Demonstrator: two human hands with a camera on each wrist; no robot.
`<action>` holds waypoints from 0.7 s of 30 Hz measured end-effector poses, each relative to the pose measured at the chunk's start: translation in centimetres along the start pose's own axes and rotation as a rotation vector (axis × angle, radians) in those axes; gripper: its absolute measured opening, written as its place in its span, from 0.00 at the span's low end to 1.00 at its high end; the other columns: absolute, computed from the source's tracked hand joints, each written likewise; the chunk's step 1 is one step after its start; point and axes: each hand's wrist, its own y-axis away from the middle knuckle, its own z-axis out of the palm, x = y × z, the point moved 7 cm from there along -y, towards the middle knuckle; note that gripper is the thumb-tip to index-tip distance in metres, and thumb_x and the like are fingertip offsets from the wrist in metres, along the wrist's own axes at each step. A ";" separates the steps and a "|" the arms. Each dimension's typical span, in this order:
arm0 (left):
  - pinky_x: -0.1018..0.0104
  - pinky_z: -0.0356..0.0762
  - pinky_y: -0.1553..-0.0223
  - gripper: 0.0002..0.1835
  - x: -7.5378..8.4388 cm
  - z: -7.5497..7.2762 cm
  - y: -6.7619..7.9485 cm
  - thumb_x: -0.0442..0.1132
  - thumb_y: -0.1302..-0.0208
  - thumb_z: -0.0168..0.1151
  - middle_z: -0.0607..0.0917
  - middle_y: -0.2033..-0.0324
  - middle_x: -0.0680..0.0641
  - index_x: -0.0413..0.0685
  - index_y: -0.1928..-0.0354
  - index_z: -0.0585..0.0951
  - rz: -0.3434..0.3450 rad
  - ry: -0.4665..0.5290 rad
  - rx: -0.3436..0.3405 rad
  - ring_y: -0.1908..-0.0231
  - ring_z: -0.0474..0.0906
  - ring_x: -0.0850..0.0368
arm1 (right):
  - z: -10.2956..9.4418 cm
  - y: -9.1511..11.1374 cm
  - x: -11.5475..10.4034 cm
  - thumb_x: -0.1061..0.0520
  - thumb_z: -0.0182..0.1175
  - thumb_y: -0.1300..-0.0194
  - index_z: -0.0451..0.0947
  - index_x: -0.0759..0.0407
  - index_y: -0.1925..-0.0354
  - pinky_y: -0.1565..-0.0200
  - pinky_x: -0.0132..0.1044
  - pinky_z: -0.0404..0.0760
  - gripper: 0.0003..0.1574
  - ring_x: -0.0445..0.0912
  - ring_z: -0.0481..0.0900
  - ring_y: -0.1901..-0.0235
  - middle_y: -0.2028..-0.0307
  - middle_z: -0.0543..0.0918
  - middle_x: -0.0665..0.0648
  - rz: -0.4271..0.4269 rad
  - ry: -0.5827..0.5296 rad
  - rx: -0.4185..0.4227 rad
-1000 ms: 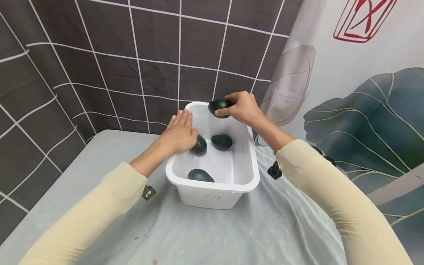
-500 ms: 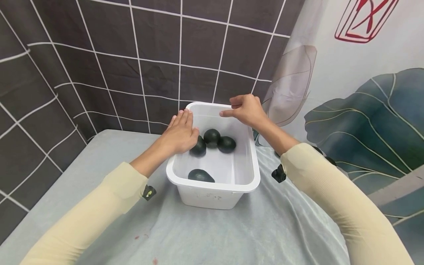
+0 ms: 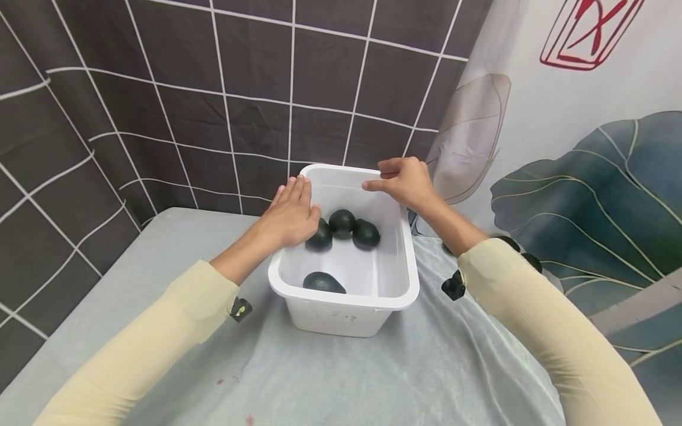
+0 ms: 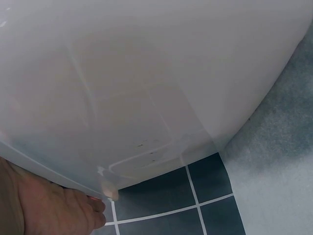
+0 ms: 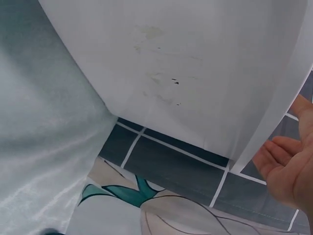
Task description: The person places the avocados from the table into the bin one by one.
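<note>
A white plastic tub (image 3: 343, 302) holds several dark green avocados. Two avocados (image 3: 342, 223) (image 3: 365, 234) lie close together at its middle, with another (image 3: 319, 236) beside them, partly covered by my left hand. One more avocado (image 3: 323, 282) lies by the near wall. My left hand (image 3: 290, 218) rests with straight fingers on the tub's left rim; the left wrist view shows its palm (image 4: 61, 210) beside the outer wall. Over the far right rim, my right hand (image 3: 406, 182) holds nothing, its thumb and fingers apart. The right wrist view shows that hand (image 5: 286, 161) beside the rim.
The tub stands on a pale blue-grey cloth (image 3: 341, 378). A dark cloth with white grid lines (image 3: 250, 124) hangs right behind it. A leaf-patterned curtain (image 3: 597, 195) is on the right. Dark rounded things (image 3: 531, 262) show partly behind the right sleeve.
My right hand let go of an avocado above the tub's far end; it now lies among the others. That hand has since shifted slightly right. My left hand has stayed on the rim.
</note>
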 end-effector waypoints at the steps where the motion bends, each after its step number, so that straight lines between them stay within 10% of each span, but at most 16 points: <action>1: 0.43 0.28 0.07 0.43 0.0 0.0 0.0 0.52 0.13 0.30 0.37 0.08 0.32 0.31 0.10 0.39 0.000 0.001 -0.001 0.07 0.29 0.35 | 0.0 0.0 0.1 0.42 0.84 0.39 0.87 0.62 0.30 0.33 0.52 0.88 0.45 0.56 0.92 0.36 0.40 0.94 0.64 0.002 -0.009 0.002; 21: 0.43 0.28 0.06 0.43 0.1 0.0 0.0 0.52 0.13 0.30 0.37 0.08 0.32 0.31 0.10 0.40 -0.005 0.003 0.003 0.07 0.29 0.36 | -1.1 1.3 1.7 0.44 0.83 0.36 0.86 0.63 0.29 0.33 0.53 0.89 0.43 0.56 0.91 0.34 0.36 0.92 0.64 0.004 -0.115 0.063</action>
